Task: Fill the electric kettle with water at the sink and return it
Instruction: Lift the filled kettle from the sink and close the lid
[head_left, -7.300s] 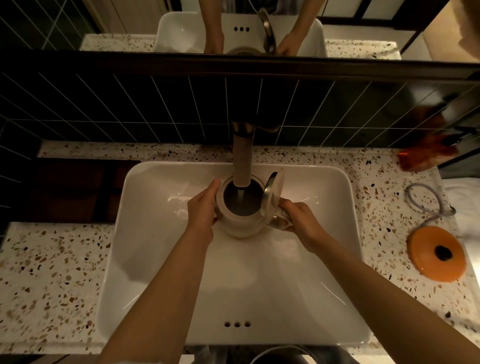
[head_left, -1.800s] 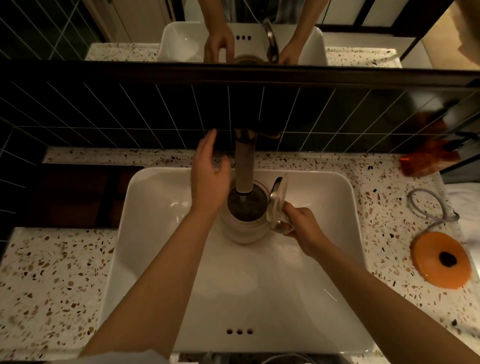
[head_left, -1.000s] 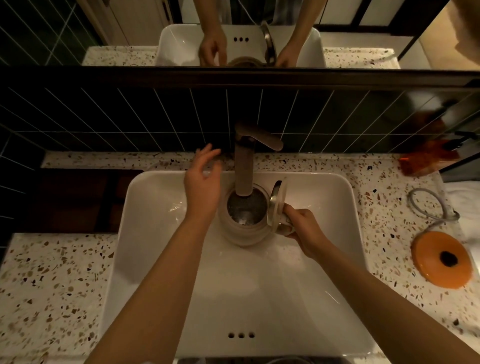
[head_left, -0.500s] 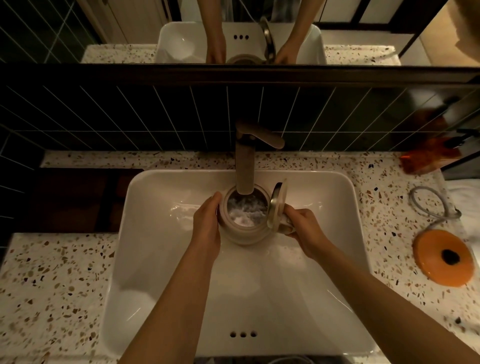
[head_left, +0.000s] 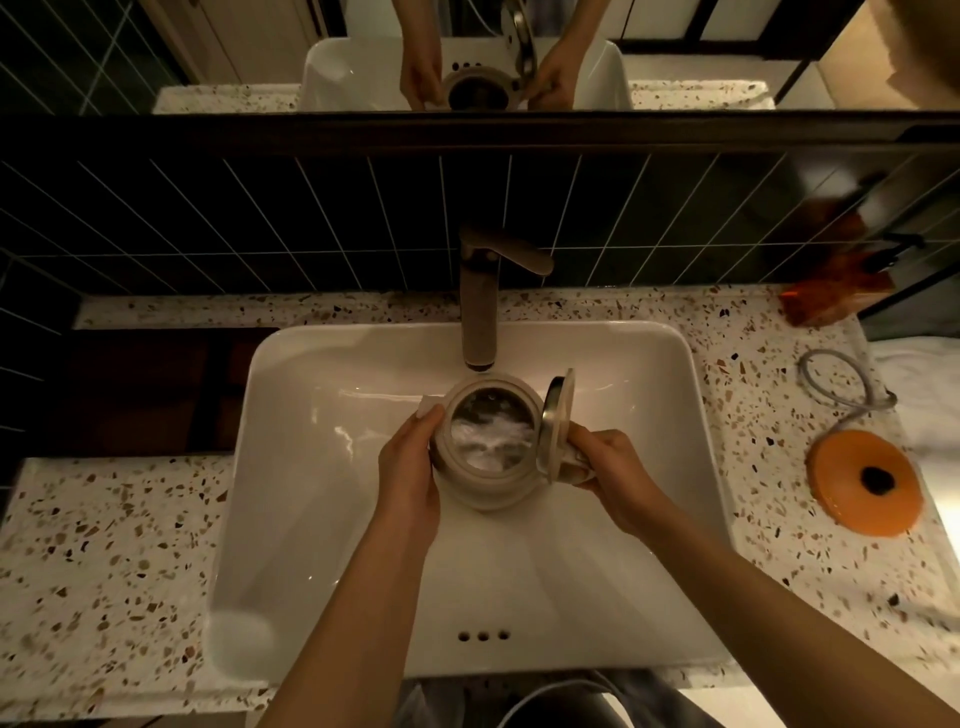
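The cream electric kettle hangs over the white sink, just in front of the faucet spout. Its lid stands flipped up on the right, and water glints inside. My left hand cups the kettle's left wall. My right hand grips the handle on the right side. No water stream shows under the spout. The orange kettle base lies on the counter at the right, its grey cord looped behind it.
Speckled terrazzo counter flanks the sink on both sides. Dark tiled wall and a mirror ledge rise behind the faucet. An orange-red bottle stands at the back right corner. A white towel lies at the right edge.
My left hand reached to the faucet handle, then came back to the kettle's side. The water stream stopped. The kettle has moved toward me, out from under the spout.
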